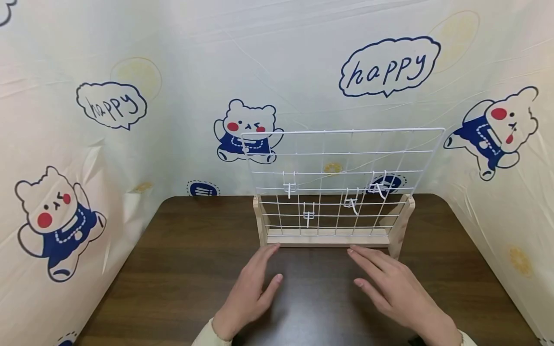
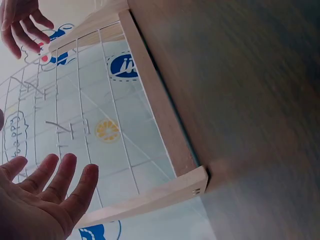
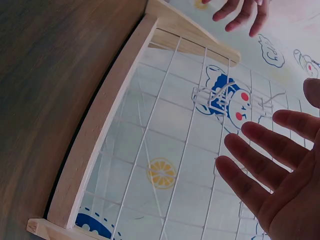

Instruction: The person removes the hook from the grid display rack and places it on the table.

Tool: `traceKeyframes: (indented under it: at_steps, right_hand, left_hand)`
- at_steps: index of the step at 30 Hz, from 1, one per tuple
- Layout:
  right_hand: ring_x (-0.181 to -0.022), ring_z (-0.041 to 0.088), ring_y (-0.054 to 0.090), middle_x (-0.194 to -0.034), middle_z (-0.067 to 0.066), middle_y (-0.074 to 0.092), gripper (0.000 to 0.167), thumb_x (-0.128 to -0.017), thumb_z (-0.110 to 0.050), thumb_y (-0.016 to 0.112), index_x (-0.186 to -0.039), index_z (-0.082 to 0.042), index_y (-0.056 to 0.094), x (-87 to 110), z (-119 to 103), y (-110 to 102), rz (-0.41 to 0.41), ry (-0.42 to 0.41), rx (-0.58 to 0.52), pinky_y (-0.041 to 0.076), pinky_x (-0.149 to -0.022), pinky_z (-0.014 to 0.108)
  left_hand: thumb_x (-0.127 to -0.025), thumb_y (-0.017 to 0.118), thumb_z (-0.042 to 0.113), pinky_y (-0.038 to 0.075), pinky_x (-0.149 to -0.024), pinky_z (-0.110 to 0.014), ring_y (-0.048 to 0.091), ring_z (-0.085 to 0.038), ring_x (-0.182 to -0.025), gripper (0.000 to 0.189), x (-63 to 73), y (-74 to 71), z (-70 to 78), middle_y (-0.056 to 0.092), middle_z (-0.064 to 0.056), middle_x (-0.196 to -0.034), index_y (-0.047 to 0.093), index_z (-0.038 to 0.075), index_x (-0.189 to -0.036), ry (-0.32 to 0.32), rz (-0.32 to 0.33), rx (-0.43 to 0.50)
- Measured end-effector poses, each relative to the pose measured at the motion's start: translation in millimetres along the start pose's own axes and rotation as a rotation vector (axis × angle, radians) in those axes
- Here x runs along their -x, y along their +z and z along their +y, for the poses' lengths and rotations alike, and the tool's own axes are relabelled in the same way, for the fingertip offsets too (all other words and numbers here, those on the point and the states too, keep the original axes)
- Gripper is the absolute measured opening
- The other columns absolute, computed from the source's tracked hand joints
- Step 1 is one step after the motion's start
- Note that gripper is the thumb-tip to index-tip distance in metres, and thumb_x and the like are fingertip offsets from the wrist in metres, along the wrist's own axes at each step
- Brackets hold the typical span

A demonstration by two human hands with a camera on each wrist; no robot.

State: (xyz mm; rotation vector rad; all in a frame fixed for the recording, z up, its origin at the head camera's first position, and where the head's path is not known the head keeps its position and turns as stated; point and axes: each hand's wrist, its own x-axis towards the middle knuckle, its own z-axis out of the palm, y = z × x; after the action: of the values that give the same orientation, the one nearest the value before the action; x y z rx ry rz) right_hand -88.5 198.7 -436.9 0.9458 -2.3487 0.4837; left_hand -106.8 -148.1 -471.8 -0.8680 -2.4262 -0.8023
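1. Standing on the far part of the dark table (image 1: 173, 278), a white wire grid (image 1: 320, 189) sits upright in a pale wooden stand (image 1: 329, 239).
2. Four white hooks (image 1: 308, 215) hang on the grid, two toward its left and two toward its right, at differing heights.
3. The left hand (image 1: 248, 290) is near the stand's left end, its fingers straight and the thumb held wide of them.
4. The right hand (image 1: 396, 286) is near the stand's right end, also with straight fingers and a wide thumb; both wrist views show gaps between the fingers.
5. Pale sleeves (image 1: 210, 335) cover the wrists.
6. Behind the table hangs a pale cloth (image 1: 298, 57) printed with bears (image 1: 248, 126) and "happy" bubbles (image 1: 389, 67).
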Motion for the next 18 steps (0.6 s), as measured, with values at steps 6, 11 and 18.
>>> traceKeyframes:
  at_steps: [6,11,18]
  right_hand:
    - [-0.121,0.020,0.067,-0.139,0.002,0.068,0.048,-0.101,-0.029,0.066,-0.147,-0.014,0.060,0.8,2.2,-1.2,-0.011,0.034,-0.026,0.045,-0.105,0.023]
    - [-0.117,0.018,0.069,-0.136,0.000,0.068,0.049,-0.100,-0.028,0.067,-0.147,-0.015,0.059,-0.6,4.5,-3.9,-0.002,0.044,-0.019,0.052,-0.098,0.028]
    - [-0.114,0.018,0.070,-0.131,0.001,0.070,0.048,-0.102,-0.030,0.065,-0.147,-0.014,0.059,-2.4,8.4,-5.4,0.006,0.068,-0.024,0.056,-0.092,0.033]
  left_hand:
    - [-0.097,0.067,0.016,0.060,-0.097,-0.041,0.063,-0.023,-0.126,0.064,-0.7,1.2,-3.1,0.058,-0.007,-0.145,0.041,0.010,-0.155,-0.040,0.027,0.100]
    - [-0.096,0.068,0.012,0.062,-0.094,-0.041,0.062,-0.020,-0.126,0.064,-2.3,2.2,-5.4,0.058,-0.006,-0.144,0.041,0.012,-0.155,-0.093,0.056,0.153]
    - [-0.096,0.067,0.008,0.062,-0.093,-0.045,0.062,-0.020,-0.126,0.061,-4.6,3.0,-9.1,0.058,-0.006,-0.145,0.043,0.013,-0.153,-0.160,0.078,0.209]
